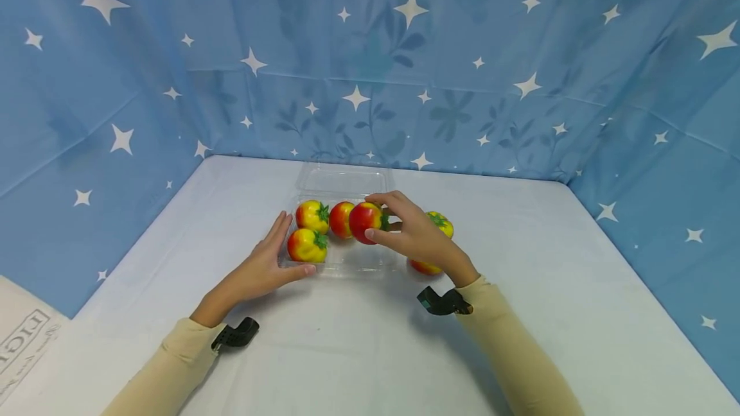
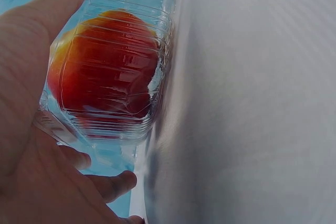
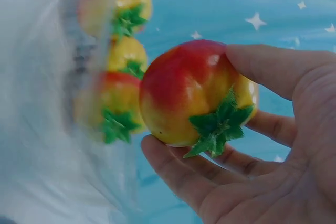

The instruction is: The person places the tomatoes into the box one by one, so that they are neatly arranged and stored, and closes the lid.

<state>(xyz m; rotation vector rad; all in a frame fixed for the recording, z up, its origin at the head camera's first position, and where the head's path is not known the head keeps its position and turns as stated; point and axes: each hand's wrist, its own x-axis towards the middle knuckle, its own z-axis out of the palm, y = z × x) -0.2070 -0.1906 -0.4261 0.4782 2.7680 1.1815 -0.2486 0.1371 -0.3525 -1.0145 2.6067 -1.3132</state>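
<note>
My right hand (image 1: 419, 236) holds a red-and-yellow, tomato-like fruit (image 1: 365, 223) above a clear plastic box (image 1: 361, 269). In the right wrist view, thumb and fingers grip this fruit (image 3: 184, 95) from both sides, its green leafy top turned to the palm. Inside the box sit three similar fruits: one at back left (image 1: 309, 216), one at front left (image 1: 305, 247) and a redder one (image 1: 341, 220) partly behind the held fruit. My left hand (image 1: 263, 268) rests at the box's left front corner, fingers extended along the side and thumb along the front. In the left wrist view, a fruit (image 2: 107, 66) shows through the ribbed wall.
The box's clear lid (image 1: 343, 178) lies folded back toward the curtain. Two more fruits, one farther back (image 1: 441, 223) and one nearer (image 1: 426, 268), sit right of the box, partly behind my right hand. A white cloth (image 1: 324, 352) covers the table; a blue star-patterned curtain (image 1: 370, 50) surrounds it.
</note>
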